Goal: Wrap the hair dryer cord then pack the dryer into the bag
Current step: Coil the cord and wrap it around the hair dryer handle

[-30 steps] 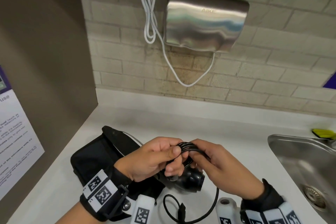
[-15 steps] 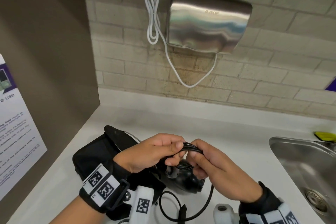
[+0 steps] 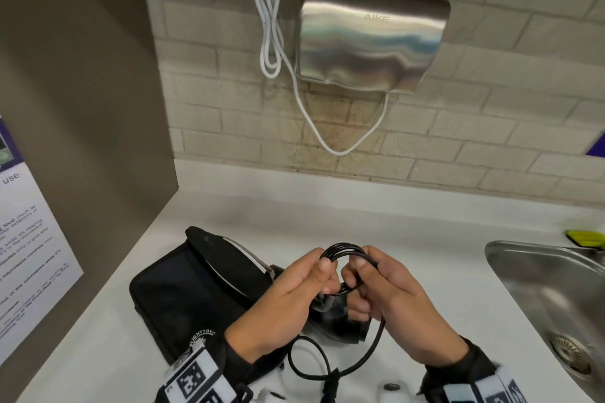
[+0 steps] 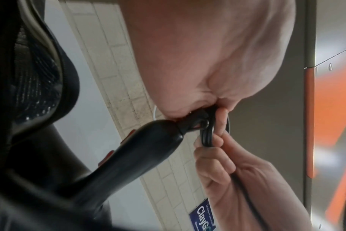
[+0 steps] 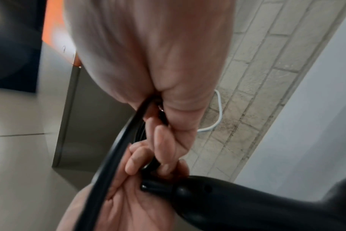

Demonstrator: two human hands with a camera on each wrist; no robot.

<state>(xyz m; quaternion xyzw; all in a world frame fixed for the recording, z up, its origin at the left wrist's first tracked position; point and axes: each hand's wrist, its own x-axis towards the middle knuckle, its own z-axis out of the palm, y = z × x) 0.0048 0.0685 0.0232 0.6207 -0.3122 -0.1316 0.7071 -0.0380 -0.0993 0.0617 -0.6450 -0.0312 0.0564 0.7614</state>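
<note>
The black hair dryer [image 3: 337, 321] hangs below my two hands, its handle [image 4: 140, 150] pointing up toward them. Its black cord [image 3: 343, 247] is looped into a small coil. My left hand [image 3: 294, 291] grips the coil's left side, close to where the cord leaves the handle. My right hand [image 3: 389, 291] grips the right side, and a loose length of cord [image 3: 376, 343] runs down from it and curls on the counter. The cord [image 5: 117, 145] also passes through my right palm in the right wrist view. The black bag [image 3: 183, 298] lies open at the left on the counter.
A white counter [image 3: 294, 216] runs to a brick wall. A steel sink [image 3: 550, 291] sits at the right with a yellow-green item [image 3: 586, 237] on its rim. A metal hand dryer [image 3: 373, 39] and its white cable [image 3: 271, 42] hang above. A brown partition [image 3: 82, 108] stands left.
Both hands have lifted the coil a little and parted slightly, so the loops now arch openly between them. The loose cord loop on the counter has shifted.
</note>
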